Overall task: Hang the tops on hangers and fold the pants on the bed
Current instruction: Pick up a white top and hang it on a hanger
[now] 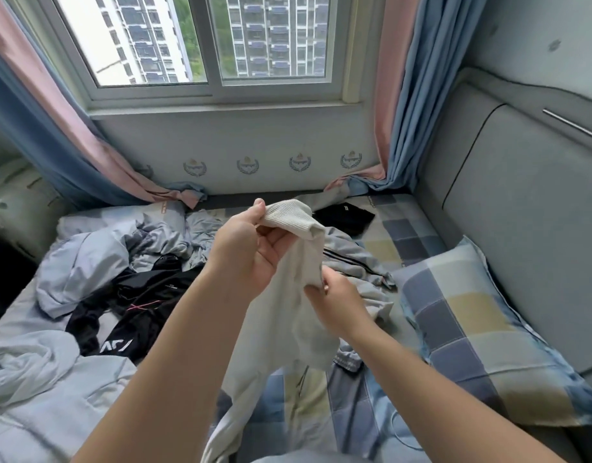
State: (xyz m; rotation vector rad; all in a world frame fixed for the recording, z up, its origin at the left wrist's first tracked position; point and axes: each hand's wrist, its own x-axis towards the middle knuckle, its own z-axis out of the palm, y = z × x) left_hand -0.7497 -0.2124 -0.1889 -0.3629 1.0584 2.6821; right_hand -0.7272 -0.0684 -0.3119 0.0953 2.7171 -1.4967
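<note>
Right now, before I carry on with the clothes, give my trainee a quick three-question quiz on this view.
1. True or false: the left hand pinches the ribbed cuff of the cream garment.
2. Where does the flat black garment beyond the hands lie? A: on a hanger. B: on the bed, near the wall under the window. C: on the floor.
3. Fill in: the right hand grips the cream garment ____ the left hand (above or below).

Key: 1 true; 2 B; 3 below.
</note>
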